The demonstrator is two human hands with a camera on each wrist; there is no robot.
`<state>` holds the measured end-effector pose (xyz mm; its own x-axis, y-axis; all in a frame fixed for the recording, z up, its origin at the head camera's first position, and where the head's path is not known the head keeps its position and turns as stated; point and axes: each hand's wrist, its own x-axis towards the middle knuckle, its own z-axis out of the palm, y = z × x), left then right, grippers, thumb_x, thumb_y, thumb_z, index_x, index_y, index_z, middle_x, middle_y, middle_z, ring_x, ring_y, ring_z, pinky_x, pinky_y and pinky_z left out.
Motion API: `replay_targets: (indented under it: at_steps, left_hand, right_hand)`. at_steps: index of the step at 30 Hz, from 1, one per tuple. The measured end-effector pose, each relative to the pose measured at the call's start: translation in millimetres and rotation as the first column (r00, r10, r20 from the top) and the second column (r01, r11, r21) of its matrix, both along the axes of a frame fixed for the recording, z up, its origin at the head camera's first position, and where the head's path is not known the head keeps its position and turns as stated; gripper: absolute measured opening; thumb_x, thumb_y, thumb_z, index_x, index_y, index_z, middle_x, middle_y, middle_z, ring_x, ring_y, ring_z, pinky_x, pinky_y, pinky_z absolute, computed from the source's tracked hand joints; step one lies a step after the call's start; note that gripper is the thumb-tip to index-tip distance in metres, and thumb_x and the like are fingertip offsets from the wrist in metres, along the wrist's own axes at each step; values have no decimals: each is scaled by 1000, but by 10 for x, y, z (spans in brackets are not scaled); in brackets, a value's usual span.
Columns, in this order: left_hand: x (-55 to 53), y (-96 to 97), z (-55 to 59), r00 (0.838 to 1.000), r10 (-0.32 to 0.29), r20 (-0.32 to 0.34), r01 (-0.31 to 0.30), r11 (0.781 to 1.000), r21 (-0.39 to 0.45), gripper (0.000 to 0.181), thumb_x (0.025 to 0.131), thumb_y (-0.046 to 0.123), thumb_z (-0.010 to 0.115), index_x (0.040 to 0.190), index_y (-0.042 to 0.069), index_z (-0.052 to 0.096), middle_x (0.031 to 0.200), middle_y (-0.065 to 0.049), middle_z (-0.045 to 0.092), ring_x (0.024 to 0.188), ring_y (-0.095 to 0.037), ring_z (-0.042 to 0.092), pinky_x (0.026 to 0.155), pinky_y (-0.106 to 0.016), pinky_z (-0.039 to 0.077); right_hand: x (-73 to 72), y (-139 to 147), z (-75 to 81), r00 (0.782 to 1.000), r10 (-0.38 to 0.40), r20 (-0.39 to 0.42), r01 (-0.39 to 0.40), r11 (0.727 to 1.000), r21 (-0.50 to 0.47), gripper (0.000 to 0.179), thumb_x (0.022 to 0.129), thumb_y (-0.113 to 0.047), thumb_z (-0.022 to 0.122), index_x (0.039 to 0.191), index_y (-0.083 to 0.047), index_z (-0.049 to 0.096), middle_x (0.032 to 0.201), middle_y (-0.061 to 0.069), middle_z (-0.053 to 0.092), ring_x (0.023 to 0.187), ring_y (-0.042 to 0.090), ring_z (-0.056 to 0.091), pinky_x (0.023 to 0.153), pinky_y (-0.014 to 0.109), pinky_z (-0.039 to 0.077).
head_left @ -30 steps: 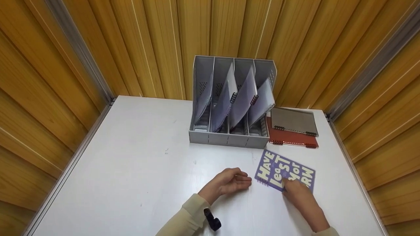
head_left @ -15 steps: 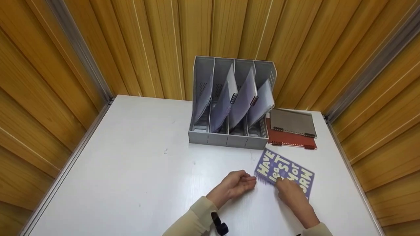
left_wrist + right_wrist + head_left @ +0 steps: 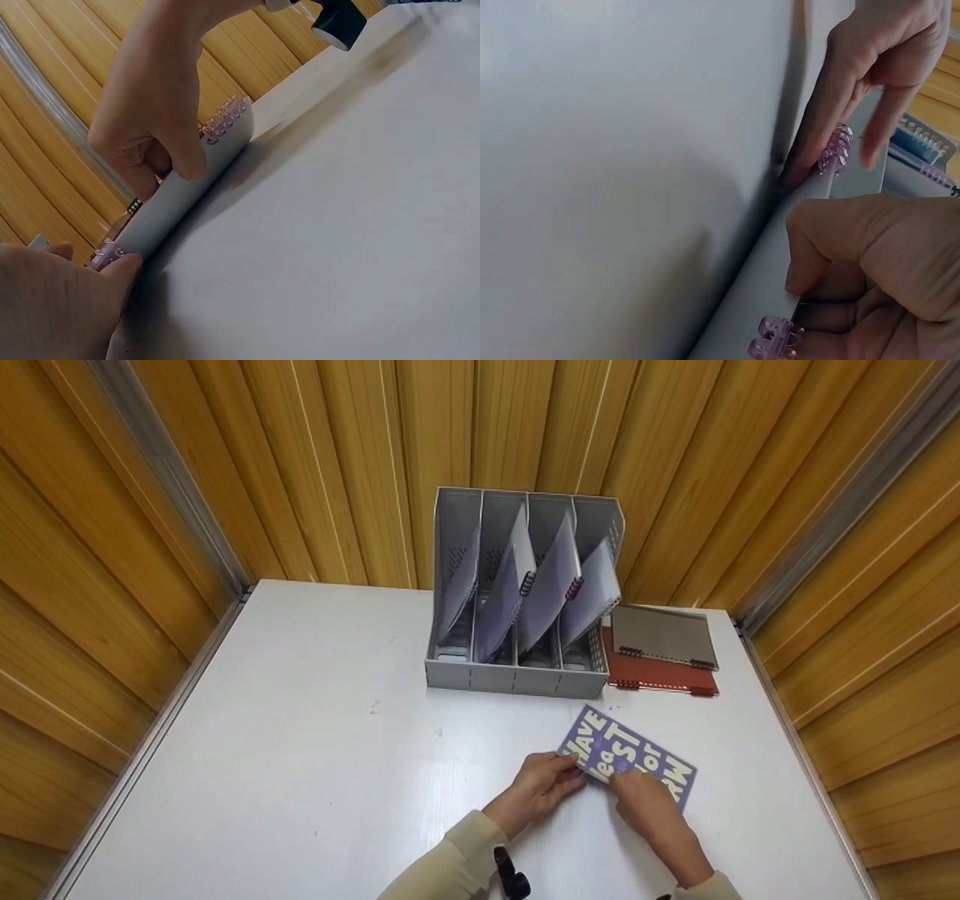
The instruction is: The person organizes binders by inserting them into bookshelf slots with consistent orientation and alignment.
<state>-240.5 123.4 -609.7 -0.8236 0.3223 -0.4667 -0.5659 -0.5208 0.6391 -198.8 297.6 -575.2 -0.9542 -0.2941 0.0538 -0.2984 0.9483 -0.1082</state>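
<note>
Ideally, with the right hand (image 3: 649, 806) pinching the purple notebook (image 3: 626, 746) mid-edge between its coils (image 3: 776, 337) and the left hand (image 3: 538, 784) gripping one corner, both should bear evenly, sparing those coils, while it slants over the worktop (image 3: 337, 750) before the gray rack (image 3: 517, 679).

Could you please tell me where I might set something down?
The white table is widely bare left of the gray rack and left hand; a narrower strip lies between the purple notebook and the right edge. Right of the rack is crowded: a gray notebook overlaps a red notebook.
</note>
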Motion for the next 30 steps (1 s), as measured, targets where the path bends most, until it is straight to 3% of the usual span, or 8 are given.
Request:
replay_targets:
  at_steps: [5,10,15,18,26,30]
  left_hand:
    - [6,-62,4,1000,7,1,-7,1000,-26,28,98,-4,58,123,-17,60,116,-32,67,108,-37,70,90,-39,58]
    - [24,-232,33,999,17,-28,-20,994,-109,26,96,-4,59,119,-16,63,109,-30,71,99,-32,74,86,-37,59]
    - [70,-448,99,995,33,-96,-46,989,-143,26,96,-3,60,119,-15,64,103,-25,73,94,-28,75,84,-35,60]
    - [116,-604,163,984,38,-173,-65,986,-154,29,94,-3,64,120,-15,64,104,-25,73,90,-24,74,82,-33,60]
    - [221,-998,423,921,57,-384,-152,963,-221,36,91,1,71,121,-16,64,109,-29,71,94,-29,74,84,-34,60]
    - [307,-1170,648,866,69,-496,-233,932,-278,36,91,2,72,121,-17,65,110,-30,71,100,-34,73,84,-35,59]
  right_hand:
    - [32,-85,-2,1000,-9,-10,9,1000,1,14,74,12,75,80,1,68,69,15,64,57,23,58,51,36,49]
    - [23,-211,-13,1000,16,-27,-17,1000,-5,22,72,9,79,93,3,75,74,19,68,61,30,64,53,39,52]
    - [3,-356,-11,999,35,-26,-36,998,-60,34,72,6,82,105,0,78,82,19,73,61,21,60,54,36,50]
    - [-25,-446,-4,999,52,7,-50,987,-152,38,74,7,82,110,-2,78,89,18,76,61,14,53,53,33,46]
    - [-148,-726,25,989,140,41,-115,920,-374,45,80,10,75,123,-4,73,116,18,73,86,17,66,62,31,50]
    - [-174,-889,58,985,172,-13,-157,861,-484,47,85,7,74,130,-6,69,116,17,73,82,18,69,64,26,55]
